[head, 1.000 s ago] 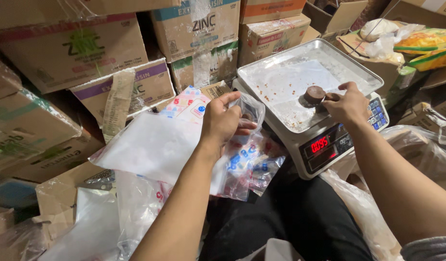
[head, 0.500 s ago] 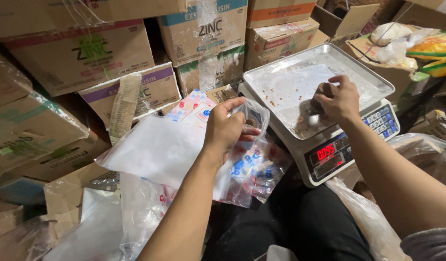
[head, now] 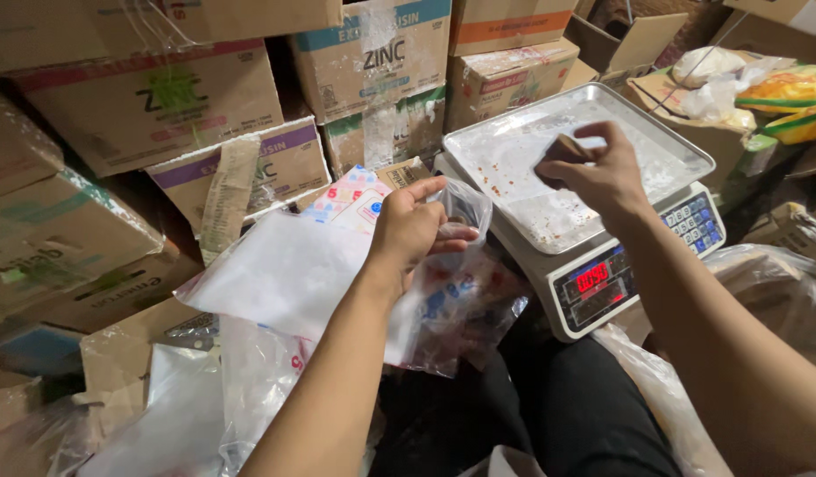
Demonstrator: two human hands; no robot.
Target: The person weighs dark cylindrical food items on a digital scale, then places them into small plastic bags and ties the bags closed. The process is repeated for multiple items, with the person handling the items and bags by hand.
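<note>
My left hand grips the mouth of a clear plastic bag printed with red and blue marks, holding it apart beside the scale. My right hand is above the metal pan of a digital weighing scale and pinches a small brown round piece between thumb and fingers. The pan carries white powder and reddish specks. The scale's red display is lit. A white plastic sheet lies under my left forearm.
Stacked cardboard cartons fill the back and left. More plastic bags lie at the lower left and right. A yellow and green packet sits on boxes at the upper right. My dark-trousered lap is below the scale.
My right hand has lifted the brown piece off the scale pan and drawn it leftward toward the bag. My left hand has kept hold of the bag's mouth.
</note>
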